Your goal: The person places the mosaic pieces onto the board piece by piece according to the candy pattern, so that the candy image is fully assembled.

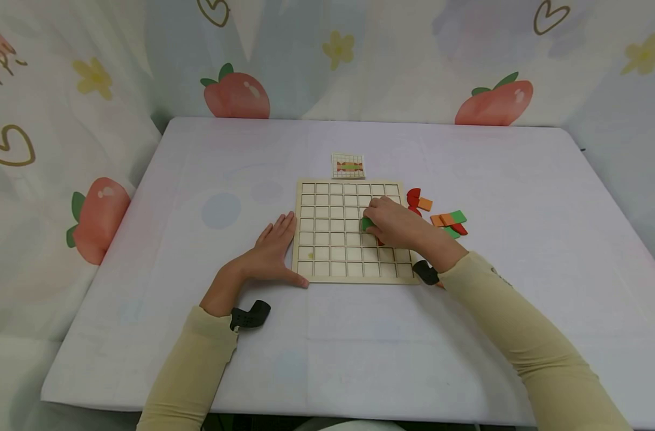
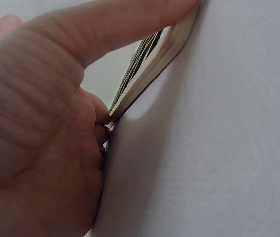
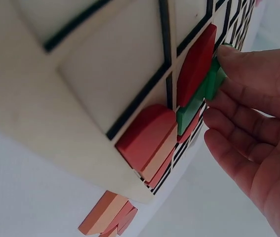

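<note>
A square wooden grid board (image 1: pixel 327 238) lies flat on the table. My left hand (image 1: pixel 270 254) rests at its left edge with fingers spread, the thumb along the near left corner; the left wrist view shows that thumb against the board's side (image 2: pixel 152 74). Over the right half of the board, my right hand (image 1: pixel 396 224) pinches a small green tile (image 3: pixel 215 81) between thumb and fingers. Beside that tile, another green tile (image 3: pixel 191 109) sits in the grid. Red curved pieces (image 3: pixel 197 64) lie around it, one of them (image 3: pixel 149 134) nearer the board's edge.
Right of the board lie loose pieces: red ones (image 1: pixel 414 195), orange squares (image 1: pixel 425 204) and green ones (image 1: pixel 459 216), some overlapping. A small pattern card (image 1: pixel 348 166) with a red, orange and green picture lies beyond the far edge. Printed curtains stand behind the table (image 1: pixel 360 347).
</note>
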`<state>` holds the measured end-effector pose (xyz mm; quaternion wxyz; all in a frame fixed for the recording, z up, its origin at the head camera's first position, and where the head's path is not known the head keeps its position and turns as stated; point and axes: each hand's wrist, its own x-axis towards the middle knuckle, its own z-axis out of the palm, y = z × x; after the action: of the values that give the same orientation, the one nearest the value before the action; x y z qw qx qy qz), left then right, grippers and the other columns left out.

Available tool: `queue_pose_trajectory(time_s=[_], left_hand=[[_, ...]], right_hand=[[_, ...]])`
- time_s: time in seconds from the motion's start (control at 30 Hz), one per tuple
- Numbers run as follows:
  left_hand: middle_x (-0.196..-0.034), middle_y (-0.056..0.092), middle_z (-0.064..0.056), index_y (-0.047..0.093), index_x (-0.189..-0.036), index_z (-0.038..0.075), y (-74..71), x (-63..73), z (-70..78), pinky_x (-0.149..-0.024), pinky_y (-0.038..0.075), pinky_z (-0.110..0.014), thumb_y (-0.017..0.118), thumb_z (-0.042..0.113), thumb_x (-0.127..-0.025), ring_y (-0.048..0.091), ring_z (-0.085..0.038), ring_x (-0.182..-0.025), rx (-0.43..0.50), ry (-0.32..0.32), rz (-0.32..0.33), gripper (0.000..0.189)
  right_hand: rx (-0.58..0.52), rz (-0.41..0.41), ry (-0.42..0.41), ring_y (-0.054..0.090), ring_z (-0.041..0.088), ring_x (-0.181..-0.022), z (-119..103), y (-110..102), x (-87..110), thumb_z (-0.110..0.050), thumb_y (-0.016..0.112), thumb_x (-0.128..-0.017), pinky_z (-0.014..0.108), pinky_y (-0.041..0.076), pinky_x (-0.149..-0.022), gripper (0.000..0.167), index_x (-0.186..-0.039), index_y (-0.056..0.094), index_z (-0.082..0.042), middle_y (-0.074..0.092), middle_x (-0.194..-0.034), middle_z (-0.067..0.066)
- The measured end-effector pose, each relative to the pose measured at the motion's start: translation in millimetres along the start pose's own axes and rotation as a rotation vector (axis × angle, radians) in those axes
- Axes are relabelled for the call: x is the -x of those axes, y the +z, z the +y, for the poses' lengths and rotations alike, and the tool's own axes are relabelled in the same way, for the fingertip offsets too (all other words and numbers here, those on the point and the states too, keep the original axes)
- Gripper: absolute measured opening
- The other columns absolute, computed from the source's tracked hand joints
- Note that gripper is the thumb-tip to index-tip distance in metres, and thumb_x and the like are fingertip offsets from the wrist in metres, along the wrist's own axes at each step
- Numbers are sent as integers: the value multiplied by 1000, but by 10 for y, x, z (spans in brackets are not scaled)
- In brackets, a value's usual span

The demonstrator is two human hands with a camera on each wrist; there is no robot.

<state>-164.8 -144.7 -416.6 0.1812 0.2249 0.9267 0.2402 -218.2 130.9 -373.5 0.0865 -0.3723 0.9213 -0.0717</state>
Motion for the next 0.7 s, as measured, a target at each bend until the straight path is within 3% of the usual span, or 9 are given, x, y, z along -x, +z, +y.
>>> queue_pose_trajectory(time_s=[0.4,0.7], left_hand=[[-152,-12,-10,-9,-145,2,-12,0,10,-107,-7,-39,74,59,-64,-15,-19,-136,3,7,-1,129],[-152,-12,-10,-9,-145,2,1,-10,-10,-107,-7,-39,74,59,-63,-15,-19,-136,1,9,4,130]], right_hand=[[-10,-23,8,47,25,-83,2,-24,-18,-11,68,-84,33,42,-72,23,-100,63,4,54,-88,11],[-92,-21,14,48,24,-82,48,-12,-29,-10,68,-83,33,42,-70,20,-99,66,2,55,-88,10]])
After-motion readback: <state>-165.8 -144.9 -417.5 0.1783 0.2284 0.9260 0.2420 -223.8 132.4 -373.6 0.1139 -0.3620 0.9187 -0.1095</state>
